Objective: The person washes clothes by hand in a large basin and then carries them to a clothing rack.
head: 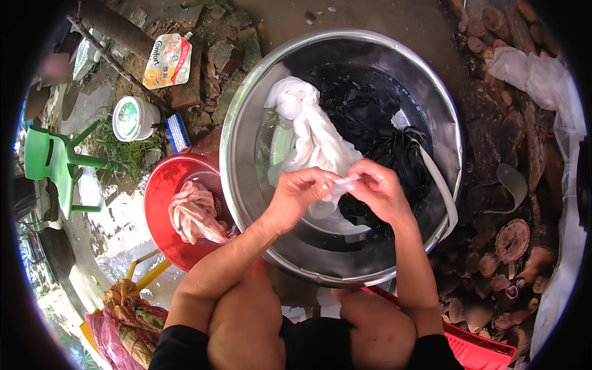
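Both my hands are over a large round metal basin [341, 34] standing in front of my knees. Between the fingertips of my left hand [296, 196] and my right hand [381, 192] a small piece of white cloth [346, 180] is pinched and stretched. Just beyond it, a bunched white garment [314, 129] rises out of the water. Black garments [358, 108] lie soaking on the basin's right side. A white hose [437, 180] hangs over the right rim, its end among the black cloth.
Left of the basin, a red tub [159, 185] holds a pale pink cloth [196, 212]. Beyond are a scrubbing brush [177, 132], a white bucket [147, 121], a Comfort pouch [167, 61] and a green plastic chair [60, 159]. Stacked firewood [512, 239] lines the right side.
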{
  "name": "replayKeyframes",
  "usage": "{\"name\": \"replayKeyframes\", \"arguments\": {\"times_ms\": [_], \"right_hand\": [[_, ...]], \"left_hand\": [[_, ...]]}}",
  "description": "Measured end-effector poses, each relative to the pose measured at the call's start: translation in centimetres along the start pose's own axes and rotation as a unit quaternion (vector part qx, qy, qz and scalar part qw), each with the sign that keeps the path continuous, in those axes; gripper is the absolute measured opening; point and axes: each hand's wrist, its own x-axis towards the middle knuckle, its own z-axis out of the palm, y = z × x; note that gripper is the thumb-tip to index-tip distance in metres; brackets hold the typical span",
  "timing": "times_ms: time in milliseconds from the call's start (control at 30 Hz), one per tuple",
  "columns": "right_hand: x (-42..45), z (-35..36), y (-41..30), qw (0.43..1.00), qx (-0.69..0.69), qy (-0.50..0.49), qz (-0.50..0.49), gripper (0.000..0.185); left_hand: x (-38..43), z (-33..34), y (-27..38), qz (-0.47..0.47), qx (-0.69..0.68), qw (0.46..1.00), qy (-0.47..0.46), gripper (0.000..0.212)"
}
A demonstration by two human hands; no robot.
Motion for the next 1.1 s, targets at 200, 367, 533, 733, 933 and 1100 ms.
{"name": "replayKeyframes", "arguments": {"times_ms": [200,367,533,733,933,1100], "right_hand": [[-1.6,-0.2,-3.7,0.988,0.134,0.068,-0.025,0.013],[-1.6,-0.5,-3.2,0.996,0.026,0.055,-0.067,0.013],[-1.8,-0.5,-2.6,0.987,0.126,0.061,-0.078,0.008],[-2.0,-0.1,-3.6,0.993,-0.006,0.07,-0.092,0.007],[-2.1,1.2,-4.7,0.985,0.037,0.136,-0.102,0.011],[-2.2,0.6,-5.0,0.99,0.028,0.067,-0.122,0.022]], "left_hand": [[0.2,2.3,0.8,0.079,0.04,0.996,0.008,0.012],[0.2,2.4,0.4,0.088,0.025,0.996,0.017,0.012],[0.3,2.7,0.8,0.143,0.11,0.984,0.002,0.013],[0.2,3.1,1.4,0.132,0.13,0.983,0.005,0.014],[0.0,3.2,1.9,0.135,0.06,0.989,-0.014,0.011],[-0.3,3.5,2.0,0.118,-0.034,0.992,-0.033,0.01]]}}
